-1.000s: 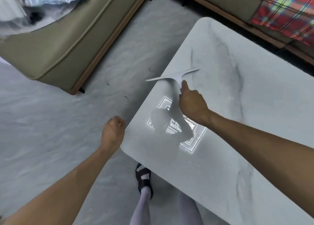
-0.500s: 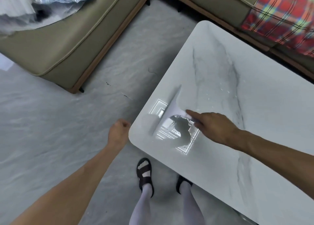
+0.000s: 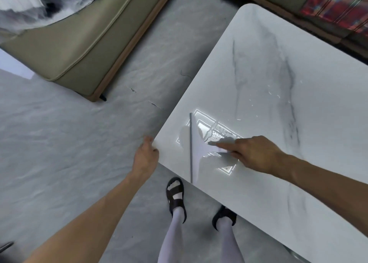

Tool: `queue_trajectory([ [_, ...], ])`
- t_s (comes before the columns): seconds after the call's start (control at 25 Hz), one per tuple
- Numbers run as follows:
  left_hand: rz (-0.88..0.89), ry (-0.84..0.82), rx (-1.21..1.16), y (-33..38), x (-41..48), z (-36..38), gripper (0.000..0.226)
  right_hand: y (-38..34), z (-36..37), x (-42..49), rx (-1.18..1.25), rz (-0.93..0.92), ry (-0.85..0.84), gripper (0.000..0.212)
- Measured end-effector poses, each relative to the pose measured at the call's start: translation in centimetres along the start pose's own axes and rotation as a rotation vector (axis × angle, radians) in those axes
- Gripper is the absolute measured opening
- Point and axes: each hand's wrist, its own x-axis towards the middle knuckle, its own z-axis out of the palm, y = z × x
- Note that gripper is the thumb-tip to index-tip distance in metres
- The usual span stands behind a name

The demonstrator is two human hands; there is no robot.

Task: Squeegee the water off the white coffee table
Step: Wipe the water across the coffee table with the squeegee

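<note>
White plastic squeegee with a thin grey rubber blade [image 3: 191, 147] lies on my white marble-look coffee table surface with grey veining [image 3: 258, 63], near its rounded near-left corner. Blade edge runs roughly straight toward me, its near end at the surface's front edge. Small scattered water droplets [image 3: 274, 95] sit on the surface further out, well apart from the blade. Glossy top, bright rectangular light reflection beside the blade.

Squeegee [image 3: 196, 149] lying on coffee table [image 3: 298, 123] just left of right hand [image 3: 256, 153] fingers, water droplets [image 3: 274, 95] sitting beyond them, left hand [image 3: 145, 157] touching table corner
</note>
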Motion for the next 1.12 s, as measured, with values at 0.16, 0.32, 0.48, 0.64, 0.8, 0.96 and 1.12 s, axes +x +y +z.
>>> queue_trajectory([
  [0.16,-0.058,0.010,-0.064,0.3,-0.6,0.7,0.051,0.1,-0.9,-1.9,-0.064,0.026,-0.018,0.047],
  [0.32,-0.190,0.103,-0.229,-0.1,-0.4,-0.1,0.052,-6.4,2.7,4.4,0.077,-0.122,-0.048,0.049],
  [0.48,-0.102,0.095,0.018,-0.8,-0.4,-0.3,0.054,-8.5,4.6,6.9,0.099,-0.127,-0.022,0.056],
  [0.64,0.176,-0.032,0.269,-0.2,-0.9,2.3,0.038,-0.8,4.6,0.9,0.152,-0.022,-0.026,0.065],
  [0.8,0.261,-0.241,0.377,1.5,-1.5,6.0,0.030,5.8,2.6,-5.5,0.121,0.158,-0.033,0.070],
  [0.96,0.183,-0.258,0.439,3.2,-1.1,6.2,0.026,7.2,1.2,-7.6,0.028,0.199,-0.066,0.048],
  [1.12,0.115,-0.057,0.318,3.8,-1.3,5.1,0.022,2.2,3.8,-4.1,0.127,0.030,-0.065,0.039],
])
